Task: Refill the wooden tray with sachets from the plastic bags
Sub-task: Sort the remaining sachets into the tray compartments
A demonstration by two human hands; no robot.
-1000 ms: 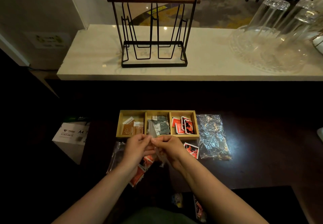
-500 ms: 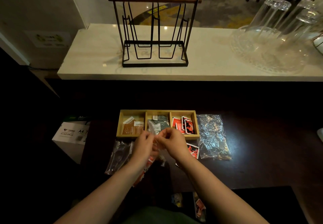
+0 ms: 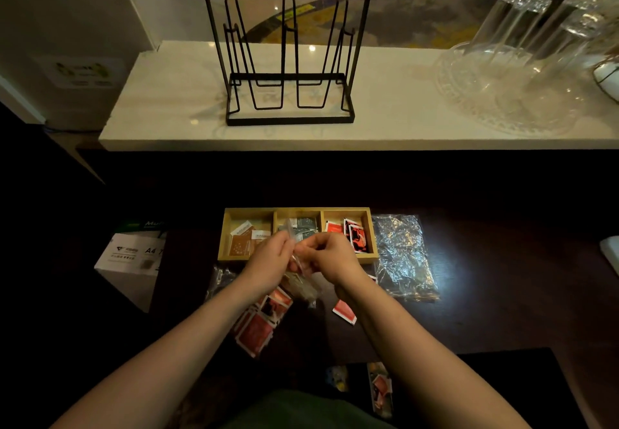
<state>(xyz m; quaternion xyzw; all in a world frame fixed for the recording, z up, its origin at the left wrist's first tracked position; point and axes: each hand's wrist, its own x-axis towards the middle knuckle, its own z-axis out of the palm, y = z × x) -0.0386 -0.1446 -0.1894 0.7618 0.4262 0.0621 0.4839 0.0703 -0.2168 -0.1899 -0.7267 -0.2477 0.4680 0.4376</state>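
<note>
Wooden tray (image 3: 372,237) on dark surface (image 3: 485,311): brown, grey, red sachets by compartment. Clear plastic bag (image 3: 303,286) is pinched by left hand (image 3: 268,261) and right hand (image 3: 330,254). "A4" is read on box (image 3: 130,261).

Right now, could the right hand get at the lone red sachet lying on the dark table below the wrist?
Probably not yet: the right hand and left hand are both pinching a clear plastic bag. The red sachet lies uncovered near that forearm, so the way looks free once the bag is released.
</note>
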